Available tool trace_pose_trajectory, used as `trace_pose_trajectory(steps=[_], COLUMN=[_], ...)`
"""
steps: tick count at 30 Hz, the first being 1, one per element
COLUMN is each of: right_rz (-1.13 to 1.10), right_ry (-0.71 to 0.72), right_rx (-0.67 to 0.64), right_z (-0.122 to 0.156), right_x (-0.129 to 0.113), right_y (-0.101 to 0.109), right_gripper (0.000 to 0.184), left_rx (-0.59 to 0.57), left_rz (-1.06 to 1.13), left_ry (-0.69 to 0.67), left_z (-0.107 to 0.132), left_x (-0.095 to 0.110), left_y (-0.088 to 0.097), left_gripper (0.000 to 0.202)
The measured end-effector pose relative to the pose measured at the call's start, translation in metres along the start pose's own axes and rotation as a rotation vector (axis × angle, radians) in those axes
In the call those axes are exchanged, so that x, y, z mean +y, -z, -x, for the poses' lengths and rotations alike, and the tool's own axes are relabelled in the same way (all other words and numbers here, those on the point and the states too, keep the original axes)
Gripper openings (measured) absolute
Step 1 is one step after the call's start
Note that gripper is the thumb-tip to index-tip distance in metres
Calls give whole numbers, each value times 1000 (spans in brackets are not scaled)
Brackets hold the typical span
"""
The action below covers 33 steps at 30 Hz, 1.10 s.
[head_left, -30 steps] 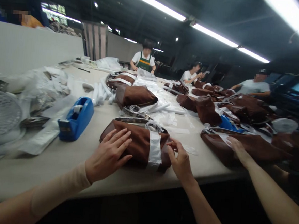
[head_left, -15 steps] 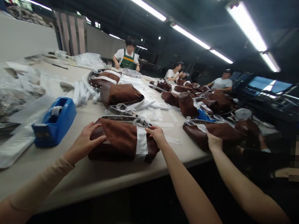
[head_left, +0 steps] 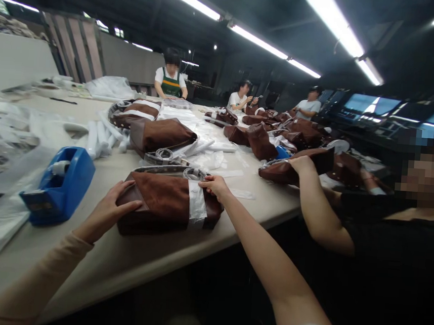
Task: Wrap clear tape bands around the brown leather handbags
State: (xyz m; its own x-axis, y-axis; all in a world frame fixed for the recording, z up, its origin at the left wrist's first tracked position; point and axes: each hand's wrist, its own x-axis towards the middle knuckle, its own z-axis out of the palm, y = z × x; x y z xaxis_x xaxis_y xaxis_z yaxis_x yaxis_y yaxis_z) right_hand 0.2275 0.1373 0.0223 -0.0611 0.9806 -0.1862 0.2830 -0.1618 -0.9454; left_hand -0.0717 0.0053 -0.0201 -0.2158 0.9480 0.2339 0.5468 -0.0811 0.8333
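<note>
A brown handbag (head_left: 166, 196) lies on its side at the near edge of the table, with a white wrapping strip (head_left: 198, 203) around its right part. My left hand (head_left: 112, 207) holds the bag's left end, thumb across the front and fingers over the top. At the top edge beside the strip, my right hand (head_left: 217, 187) pinches the bag between thumb and fingers; exactly what is in the pinch is partly hidden. Behind the bag's top edge runs its strap, and a coil of clear-wrapped cord (head_left: 194, 174) rests there.
Left of the bag stands a blue tape dispenser (head_left: 64, 186), near a heap of clear plastic (head_left: 6, 138). Another brown bag (head_left: 163, 135) lies behind. On the right, a co-worker in black handles a brown bag (head_left: 281, 171). Other people and bags are farther back.
My view has shifted slightly to the right. Both my hands keep their places on the handbag. The co-worker's bag on the right has been lifted and tilted at its right end.
</note>
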Motion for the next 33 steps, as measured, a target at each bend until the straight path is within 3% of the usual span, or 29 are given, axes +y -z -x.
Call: trace_pose_trajectory(steps=[9, 15, 17, 21, 23, 25, 28, 33], right_rz=[130, 369, 441, 670, 777, 720, 541, 379], right_ry=[9, 185, 273, 493, 502, 510, 690, 853], right_rx=[-15, 135, 193, 238, 231, 223, 379, 374], right_z=[-4, -1, 7, 25, 24, 17, 17, 82], right_x=[-5, -9, -9, 16, 34, 42, 26, -13], right_y=[3, 2, 4, 10, 18, 28, 37, 34], right_gripper=[31, 53, 53, 54, 61, 74, 83, 44], left_rx=[-20, -22, -28, -49, -61, -52, 29, 240], left_rz=[15, -39, -50, -69, -91, -106, -97, -110], left_ry=[14, 34, 62, 78, 49, 33, -23, -274], left_z=[3, 8, 11, 22, 27, 32, 47, 91], left_x=[7, 15, 16, 17, 18, 19, 21, 9], left_y=[-4, -6, -7, -10, -12, -11, -4, 28], left_gripper=[83, 85, 88, 95, 96, 95, 87, 40])
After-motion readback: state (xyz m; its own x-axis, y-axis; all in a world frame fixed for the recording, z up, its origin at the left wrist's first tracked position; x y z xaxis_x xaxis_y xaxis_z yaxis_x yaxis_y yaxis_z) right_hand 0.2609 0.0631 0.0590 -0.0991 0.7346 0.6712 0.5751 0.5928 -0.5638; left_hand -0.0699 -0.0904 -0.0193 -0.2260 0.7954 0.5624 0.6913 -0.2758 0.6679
